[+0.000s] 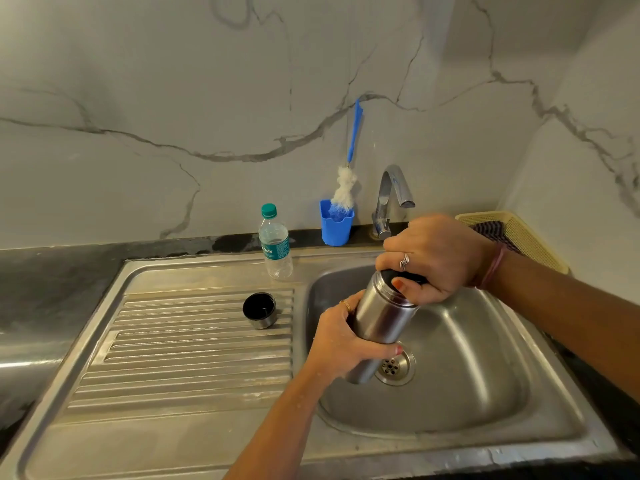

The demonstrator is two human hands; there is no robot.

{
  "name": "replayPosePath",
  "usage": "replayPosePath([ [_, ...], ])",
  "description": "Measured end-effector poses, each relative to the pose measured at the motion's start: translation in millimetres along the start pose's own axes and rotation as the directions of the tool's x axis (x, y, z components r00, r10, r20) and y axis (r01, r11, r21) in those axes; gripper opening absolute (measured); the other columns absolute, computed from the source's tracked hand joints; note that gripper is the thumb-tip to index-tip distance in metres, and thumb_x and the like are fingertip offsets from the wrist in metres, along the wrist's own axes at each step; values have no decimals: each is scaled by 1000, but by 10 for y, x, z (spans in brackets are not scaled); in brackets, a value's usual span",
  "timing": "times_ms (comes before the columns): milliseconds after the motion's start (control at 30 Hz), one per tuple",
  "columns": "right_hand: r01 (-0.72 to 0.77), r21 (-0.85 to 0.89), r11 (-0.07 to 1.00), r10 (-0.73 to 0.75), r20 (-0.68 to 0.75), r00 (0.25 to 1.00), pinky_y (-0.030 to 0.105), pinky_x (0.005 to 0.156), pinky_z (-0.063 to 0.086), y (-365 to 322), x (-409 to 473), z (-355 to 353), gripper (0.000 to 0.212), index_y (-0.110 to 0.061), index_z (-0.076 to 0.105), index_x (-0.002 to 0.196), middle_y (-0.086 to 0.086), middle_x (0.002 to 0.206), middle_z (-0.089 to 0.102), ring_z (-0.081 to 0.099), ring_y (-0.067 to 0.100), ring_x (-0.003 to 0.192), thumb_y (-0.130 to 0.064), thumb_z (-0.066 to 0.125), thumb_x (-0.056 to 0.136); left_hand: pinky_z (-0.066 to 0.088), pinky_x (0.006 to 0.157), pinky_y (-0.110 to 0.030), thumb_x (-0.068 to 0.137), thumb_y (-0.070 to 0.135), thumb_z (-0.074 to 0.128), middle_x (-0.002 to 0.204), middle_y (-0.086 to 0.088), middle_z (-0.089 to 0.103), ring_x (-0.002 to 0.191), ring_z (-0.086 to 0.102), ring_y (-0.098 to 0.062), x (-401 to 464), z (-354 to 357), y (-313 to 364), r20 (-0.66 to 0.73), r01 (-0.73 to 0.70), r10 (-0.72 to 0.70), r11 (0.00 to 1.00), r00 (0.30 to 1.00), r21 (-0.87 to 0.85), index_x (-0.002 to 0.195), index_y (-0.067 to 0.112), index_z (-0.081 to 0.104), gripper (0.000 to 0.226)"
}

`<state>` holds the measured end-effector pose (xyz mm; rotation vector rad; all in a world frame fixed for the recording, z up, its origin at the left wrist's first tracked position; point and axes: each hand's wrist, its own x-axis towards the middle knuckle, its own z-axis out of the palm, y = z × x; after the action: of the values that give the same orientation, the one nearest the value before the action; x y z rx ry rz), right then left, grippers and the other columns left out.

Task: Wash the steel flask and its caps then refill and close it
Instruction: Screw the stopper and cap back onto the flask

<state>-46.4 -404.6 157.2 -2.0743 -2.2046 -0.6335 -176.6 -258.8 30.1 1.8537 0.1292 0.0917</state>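
Note:
A steel flask (pixel 381 317) is held tilted over the sink basin (pixel 485 358), above the drain. My left hand (pixel 339 341) grips its lower body from the left. My right hand (pixel 433 258) curls over its top, fingers and thumb around the black inner cap (pixel 414 278). The steel outer cap (pixel 259 310) with a black inside lies open side up on the ribbed drainboard (pixel 173 358), to the left of the basin.
A clear plastic bottle (pixel 276 242) with a green cap stands at the sink's back edge. A blue cup (pixel 336 221) holds a blue-handled bottle brush (pixel 346 181). The tap (pixel 391 199) stands behind the basin. A yellow basket (pixel 519 233) sits in the right corner.

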Motion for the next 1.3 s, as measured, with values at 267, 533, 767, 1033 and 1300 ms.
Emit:
replayPosePath([
  [267, -204, -138, 969, 214, 62, 975, 21, 47, 25, -99, 19, 55, 40, -17, 61, 77, -1, 57, 55, 46, 17, 42, -38, 31, 91, 58, 83, -29, 52, 28, 96, 98, 12, 71, 90, 67, -5, -37, 79, -40, -127, 24, -19, 999, 992, 35, 118, 33, 62, 74],
  [533, -332, -211, 919, 351, 61, 934, 25, 43, 28, -250, 70, 79, 42, -18, 56, 73, 0, 53, 51, 37, 16, 38, -36, 23, 93, 58, 78, -24, 52, 27, 95, 94, 14, 72, 86, 67, -3, -98, 59, -57, -131, 48, -44, 998, 990, 27, 110, 39, 61, 68],
  [767, -553, 92, 828, 559, -56, 827, 18, 46, 26, -331, 159, 46, 52, -20, 59, 84, -8, 64, 56, 47, 8, 51, -52, 18, 93, 58, 81, -25, 55, 25, 95, 100, 11, 72, 91, 69, -6, -126, -106, -20, -129, 28, -29, 1000, 991, -15, 118, 31, 62, 72],
  [1033, -647, 749, 146, 897, 176, 406, 24, 61, 43, -439, 359, 760, 27, -28, 59, 88, 1, 59, 53, 49, 7, 55, -30, 36, 102, 58, 75, -26, 57, 13, 95, 92, 9, 74, 83, 71, -9, -364, -536, -90, -224, 91, -111, 991, 968, -101, 105, 27, 65, 58],
  [1300, -753, 655, 65, 790, 428, 440, 23, 74, 50, -770, 832, 1865, 76, -20, 28, 143, 6, 114, 54, 58, 12, 81, -20, 72, 82, 55, 67, -17, 58, 8, 94, 90, 12, 74, 82, 71, -7, -708, -1078, -236, -316, 120, -151, 986, 937, -115, 104, 28, 66, 58],
])
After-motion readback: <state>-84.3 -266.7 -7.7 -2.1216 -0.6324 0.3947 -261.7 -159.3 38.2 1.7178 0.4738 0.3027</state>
